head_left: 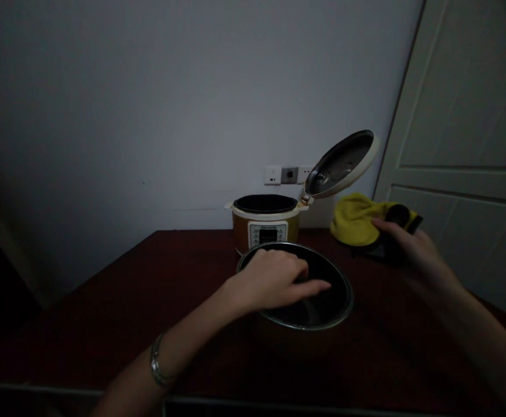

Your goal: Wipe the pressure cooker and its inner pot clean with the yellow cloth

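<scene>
My left hand [274, 278] reaches over the left rim of a round inner pot [307, 327] with a dark inside and a shiny metal edge. Its thumb stretches out, apart from the other fingers, which bend down into the pot with their tips hidden. Nothing shows in this hand. To the right of the pot, my right hand [403, 243] is closed on a soft yellow cloth item with black trim [355, 220], held up in the air. Behind the pot stands a rice cooker [243, 226], its lid [343, 165] raised and leaning right.
Everything stands on a dark red table [157, 289], whose near edge runs along the bottom. Wall sockets [272, 175] sit behind the cooker on a pale wall [148, 104]. A panelled white door [465, 116] is at the right. The light is dim.
</scene>
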Motion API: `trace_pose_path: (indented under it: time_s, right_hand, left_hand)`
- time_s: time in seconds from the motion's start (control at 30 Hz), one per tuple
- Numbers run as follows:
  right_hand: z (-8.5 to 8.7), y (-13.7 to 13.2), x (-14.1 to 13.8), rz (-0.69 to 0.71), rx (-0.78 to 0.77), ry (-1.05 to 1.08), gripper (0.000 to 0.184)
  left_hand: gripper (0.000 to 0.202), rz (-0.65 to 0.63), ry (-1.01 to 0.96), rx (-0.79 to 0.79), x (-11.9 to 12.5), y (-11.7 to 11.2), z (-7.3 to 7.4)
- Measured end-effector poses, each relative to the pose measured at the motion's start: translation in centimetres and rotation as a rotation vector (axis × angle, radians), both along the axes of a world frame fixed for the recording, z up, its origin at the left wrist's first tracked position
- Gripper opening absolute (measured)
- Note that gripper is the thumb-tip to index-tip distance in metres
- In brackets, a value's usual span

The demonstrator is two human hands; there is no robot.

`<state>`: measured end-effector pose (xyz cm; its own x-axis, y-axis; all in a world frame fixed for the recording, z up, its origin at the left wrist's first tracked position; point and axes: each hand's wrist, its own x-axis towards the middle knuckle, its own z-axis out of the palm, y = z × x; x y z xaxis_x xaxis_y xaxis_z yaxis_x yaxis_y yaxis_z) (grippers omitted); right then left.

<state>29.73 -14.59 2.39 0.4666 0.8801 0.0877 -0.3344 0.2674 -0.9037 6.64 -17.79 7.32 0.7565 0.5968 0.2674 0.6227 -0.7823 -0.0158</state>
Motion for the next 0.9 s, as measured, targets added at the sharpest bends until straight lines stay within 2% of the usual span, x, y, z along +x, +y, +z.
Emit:
trace_pose_path:
  time_s: [0.13, 0.23, 0.37, 0.53, 0.6, 0.7, 0.8, 0.9]
  right_hand:
    - [-2.2, -0.5, 1.8, 0.062, -0.11, 0.194, 0.021]
    - [-3.8, -0.5, 2.5, 0.094, -0.174, 0.256, 0.021]
    - [-5.6, -0.1, 2.7, 0.124, -0.23, 0.276, 0.026]
    - [-7.2, 0.8, 2.6, 0.135, -0.192, 0.253, 0.025]
    - [-7.4, 1.1, 2.5, 0.122, -0.143, 0.245, 0.023]
    - [-6.8, 1.3, 2.3, 0.119, -0.102, 0.257, 0.02]
    - [-5.6, 1.5, 1.8, 0.118, -0.073, 0.262, 0.02]
    - [-4.4, 1.8, 1.1, 0.11, -0.001, 0.249, 0.023]
  left_hand:
    - [0.071, 0.042, 0.237, -0.116, 2.8, -1.1, -2.2]
    - [0.075, 0.033, 0.304, -0.159, 5.0, -1.5, -3.7]
    - [0.045, 0.036, 0.316, -0.067, 6.7, -2.0, -5.7]
    - [0.023, 0.022, 0.248, 0.09, 6.4, -2.8, -7.2]
    - [0.013, 0.028, 0.256, 0.133, 6.2, -3.2, -7.3]
    - [0.011, 0.115, 0.219, 0.214, 5.9, -3.5, -6.8]
    - [0.017, 0.227, 0.183, 0.289, 5.2, -3.2, -5.5]
    - [0.025, 0.365, 0.147, 0.332, 4.0, -2.7, -3.6]
